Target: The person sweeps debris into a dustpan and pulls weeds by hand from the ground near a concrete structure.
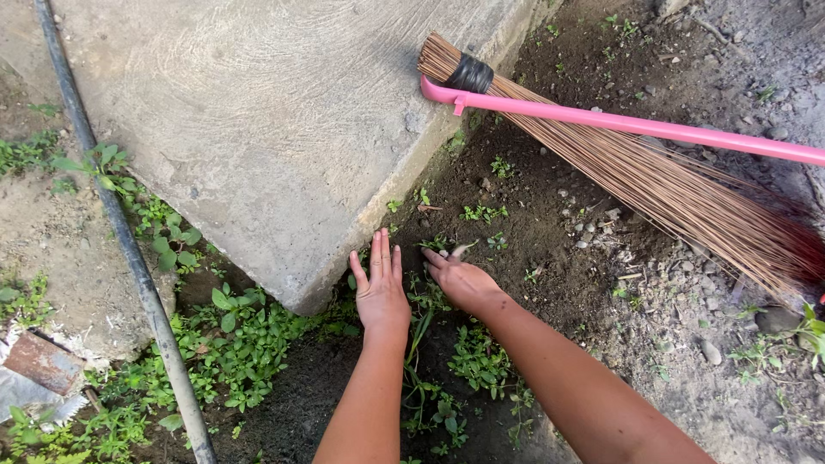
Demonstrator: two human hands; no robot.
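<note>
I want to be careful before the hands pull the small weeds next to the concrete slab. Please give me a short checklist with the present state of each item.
1. Both hands at the weeds: ok. The left hand lies flat by the slab edge; the right hand rests on the soil.
2. A weed already gripped: cannot tell. The right hand's fingertips are at small green weeds, but no closed grip shows.
3. Left hand empty: ok, the fingers are spread flat.
4. Broom out of the way: ok. The stick broom with its pink handle lies apart from both hands.
5. Concrete slab edge close to the fingers: not ok, the left hand is right beside it.
6. Grey pipe away from the hands: ok.
</note>
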